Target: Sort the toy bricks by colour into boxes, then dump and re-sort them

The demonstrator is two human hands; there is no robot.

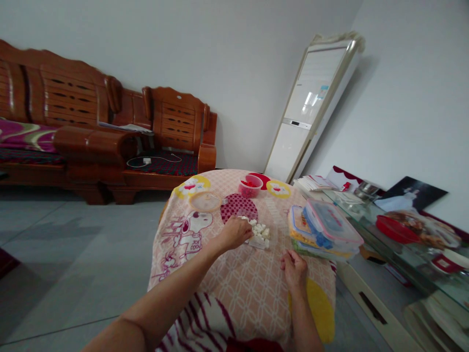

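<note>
My left hand (pixel 234 232) reaches across a small table draped in a pink cartoon cloth (pixel 234 288). Its curled fingers rest on a clear tub of small white pieces (pixel 259 234), pinching at the pile; what they grip is too small to make out. My right hand (pixel 294 268) lies loosely closed on the cloth, just below a stack of lidded plastic boxes (pixel 324 230). A small tub of red pieces (pixel 249 186) stands at the table's far side. A round lid (pixel 204 201) lies to its left.
A wooden sofa (pixel 91 127) with cushions lines the back wall across grey floor tiles. A tall white air conditioner (pixel 311 107) leans in the corner. To the right a glass table (pixel 403 234) carries dishes, papers and a red bowl (pixel 394 229).
</note>
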